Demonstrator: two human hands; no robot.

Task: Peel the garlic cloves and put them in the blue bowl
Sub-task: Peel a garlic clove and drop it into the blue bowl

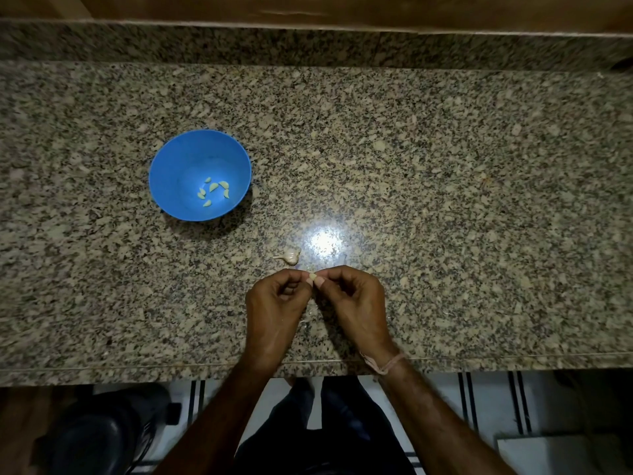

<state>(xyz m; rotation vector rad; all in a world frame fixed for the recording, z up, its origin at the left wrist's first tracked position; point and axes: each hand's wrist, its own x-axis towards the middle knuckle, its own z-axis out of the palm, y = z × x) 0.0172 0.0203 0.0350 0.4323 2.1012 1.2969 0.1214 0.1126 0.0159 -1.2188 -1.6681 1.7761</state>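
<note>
Speckled granite surface [445, 166] with lamp glare; striped floor [489, 406] below.
Left grip [274, 299] and right grip [352, 296] together pinch one garlic clove [312, 277].

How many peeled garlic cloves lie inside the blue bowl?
6 peeled cloves, clustered on the bottom of the blue bowl, right of centre; some may overlap.

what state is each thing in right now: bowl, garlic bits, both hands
round blue plastic bowl: upright on speckled granite counter, several peeled cloves inside
small pale garlic clove: pinched between both hands
left hand: fingers curled, pinching the clove
right hand: fingers curled, pinching the clove
tan garlic piece: lying on counter beyond the hands, untouched
</note>
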